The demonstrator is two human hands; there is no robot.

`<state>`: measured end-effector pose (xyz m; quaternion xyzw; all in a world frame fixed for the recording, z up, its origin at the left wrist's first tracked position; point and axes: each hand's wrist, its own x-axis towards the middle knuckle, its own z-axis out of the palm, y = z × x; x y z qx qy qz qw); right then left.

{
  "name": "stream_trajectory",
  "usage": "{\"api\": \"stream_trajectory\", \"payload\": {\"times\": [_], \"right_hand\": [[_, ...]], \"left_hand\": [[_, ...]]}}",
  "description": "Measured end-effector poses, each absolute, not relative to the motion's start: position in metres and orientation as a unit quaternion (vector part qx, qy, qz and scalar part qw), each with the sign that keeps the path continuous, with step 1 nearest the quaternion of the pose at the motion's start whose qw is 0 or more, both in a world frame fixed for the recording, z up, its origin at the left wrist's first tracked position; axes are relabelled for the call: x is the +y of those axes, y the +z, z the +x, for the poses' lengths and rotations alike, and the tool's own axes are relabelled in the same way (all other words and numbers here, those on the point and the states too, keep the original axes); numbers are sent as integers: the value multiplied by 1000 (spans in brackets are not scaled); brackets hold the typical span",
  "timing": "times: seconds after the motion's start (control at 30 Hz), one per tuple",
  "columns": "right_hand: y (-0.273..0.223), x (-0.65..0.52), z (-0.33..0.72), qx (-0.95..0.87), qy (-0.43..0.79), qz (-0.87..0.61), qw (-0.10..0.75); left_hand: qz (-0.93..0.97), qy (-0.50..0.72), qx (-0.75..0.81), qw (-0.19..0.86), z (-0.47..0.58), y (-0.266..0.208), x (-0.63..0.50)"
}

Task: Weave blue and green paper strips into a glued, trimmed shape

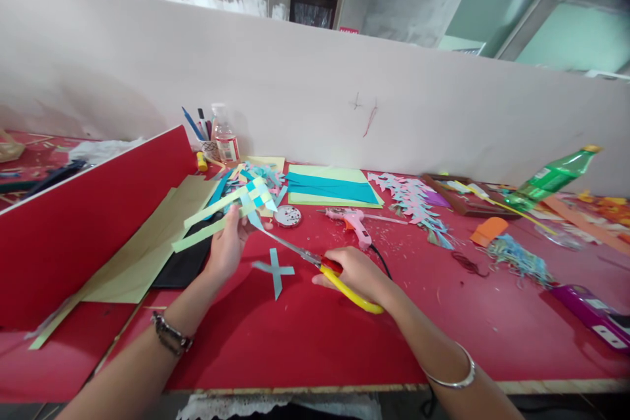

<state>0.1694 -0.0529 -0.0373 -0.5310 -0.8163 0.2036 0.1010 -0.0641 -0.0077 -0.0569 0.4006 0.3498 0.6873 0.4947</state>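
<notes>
In my left hand (230, 244) is a woven piece of paper strips (258, 194), pale green, light blue and teal, with two long pale green ends sticking out to the left. My right hand (355, 270) grips scissors (347, 287) with red and yellow handles. Their blades (288, 244) point left, and the tips reach a light blue strip (255, 220) hanging from the weave. Whether the blades touch that strip, I cannot tell. Two light blue strips lying crossed (275, 270) rest on the red table below.
Behind my hands lie a pink glue gun (352, 222), a round tin lid (287, 215) and stacked teal and green paper (329, 185). Right of them are a fringed pink paper garland (411, 200), a tilted green bottle (554, 180) and a purple device (590, 312). A red divider (98, 230) stands left.
</notes>
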Motion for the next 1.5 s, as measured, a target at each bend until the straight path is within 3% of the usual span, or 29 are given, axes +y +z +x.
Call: {"api": "stream_trajectory", "payload": {"times": [0.27, 0.37, 0.5, 0.67, 0.77, 0.9, 1.07, 1.2, 1.3, 1.5], "right_hand": [[-41, -47, 173, -765, 255, -554, 206], [-43, -47, 172, -732, 322, -536, 271], [-48, -52, 166, -697, 405, -489, 334], [-55, -58, 157, -622, 503, -466, 378], [-57, -59, 154, -577, 523, -488, 394], [-56, -59, 156, -554, 539, -498, 393], [-57, -58, 157, -533, 553, -503, 397], [-59, -59, 157, -550, 555, -491, 386], [-59, -60, 157, -568, 550, -485, 374], [-55, -58, 160, -606, 514, -486, 365]], "left_hand": [[459, 693, 430, 353, -78, -57, -2], [673, 544, 475, 157, -75, -64, -10], [797, 410, 430, 110, -64, -69, -21], [919, 220, 317, -78, -51, -61, -31], [938, 174, 272, -123, -46, -59, -34], [928, 249, 278, -18, -42, -62, -37], [757, 478, 334, 295, -40, -60, -34], [685, 415, 332, 498, -37, -59, -31], [679, 359, 339, 543, -34, -60, -34], [686, 363, 390, 496, -34, -57, -35]]}}
